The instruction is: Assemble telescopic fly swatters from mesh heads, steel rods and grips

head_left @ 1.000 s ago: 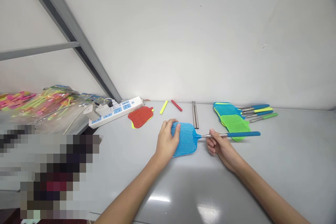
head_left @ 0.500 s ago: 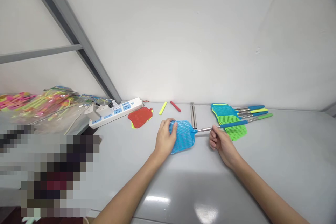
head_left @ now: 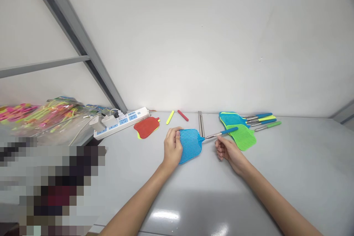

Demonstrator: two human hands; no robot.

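A blue fly swatter with a mesh head, metal rod and blue grip is held just over the table. My left hand is closed on the left edge of its head, thumb on top. By the metal rod, my right hand has its fingers curled, with thumb and fingertip pinching at the rod below the blue grip. The grip points right, over a green fly swatter. Behind that one lie several stacked swatters with a blue head on top.
Two metal rods lie behind the held swatter. Further left are a red grip, a yellow grip, a red swatter head over a yellow one, and a power strip. Bagged colourful items sit far left.
The blue swatter's grip now reaches less far right and tilts upward. My right hand has slid slightly left along it. My left hand still grips the head.
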